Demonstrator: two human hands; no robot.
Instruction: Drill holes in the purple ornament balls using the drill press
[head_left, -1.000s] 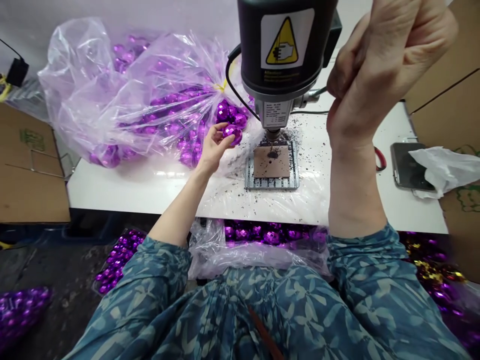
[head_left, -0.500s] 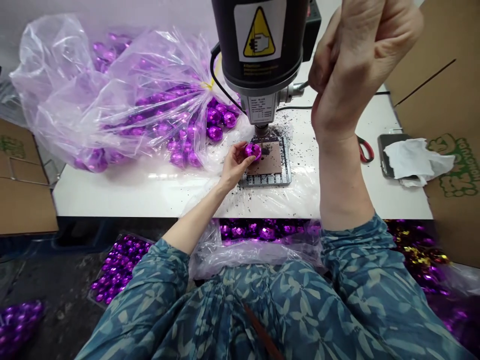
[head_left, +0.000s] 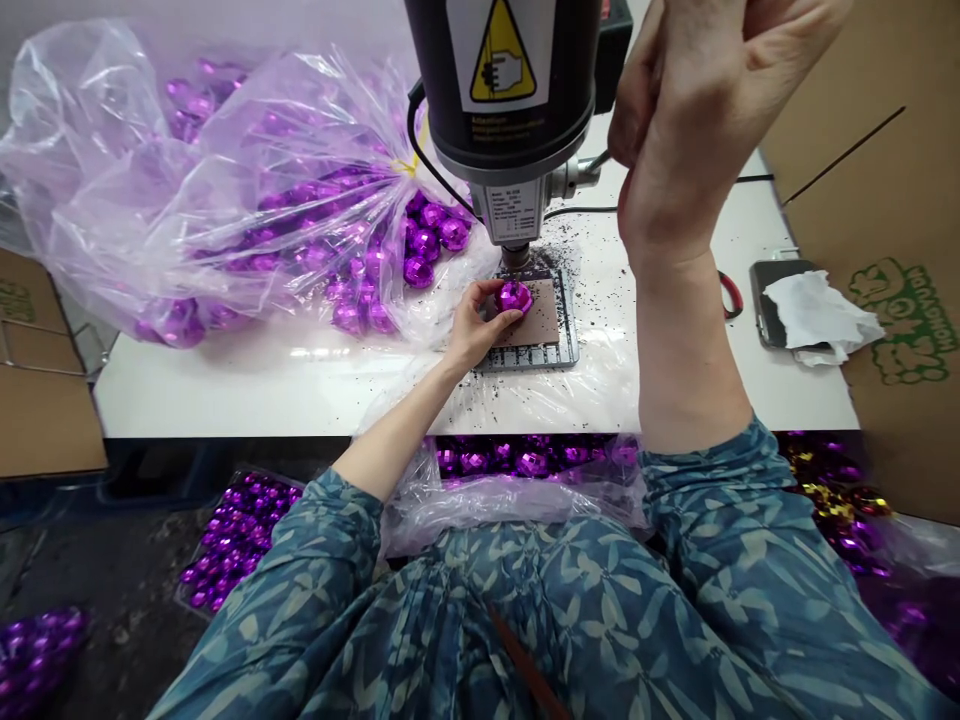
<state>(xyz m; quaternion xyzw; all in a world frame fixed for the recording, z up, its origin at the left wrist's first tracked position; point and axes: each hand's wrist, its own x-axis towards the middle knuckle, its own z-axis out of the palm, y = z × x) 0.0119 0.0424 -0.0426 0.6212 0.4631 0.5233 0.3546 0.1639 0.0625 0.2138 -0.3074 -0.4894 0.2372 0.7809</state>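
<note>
A shiny purple faceted ball (head_left: 514, 297) is pinched between the thumb and fingers of my left hand (head_left: 478, 325). It sits over a brown board (head_left: 541, 322) on the slotted metal base (head_left: 566, 350) of a drill press (head_left: 510, 95), right below the chuck (head_left: 515, 257). My right hand (head_left: 697, 120) is raised at the upper right, its fingers closed around the drill press's feed lever (head_left: 596, 163). Most of that lever is hidden behind the fist. Whether the bit touches the ball I cannot tell.
Left of the press lies a clear plastic bag (head_left: 195, 190) full of purple balls, some spilling beside it. Dark shavings litter the white table (head_left: 225, 395). Red-handled scissors (head_left: 730, 296) and a white tissue (head_left: 821, 312) lie to the right, beside a cardboard box (head_left: 892, 250).
My left hand has moved the purple ball slightly right, under the chuck. My right hand stays closed on the lever. The whole view has shifted a little.
</note>
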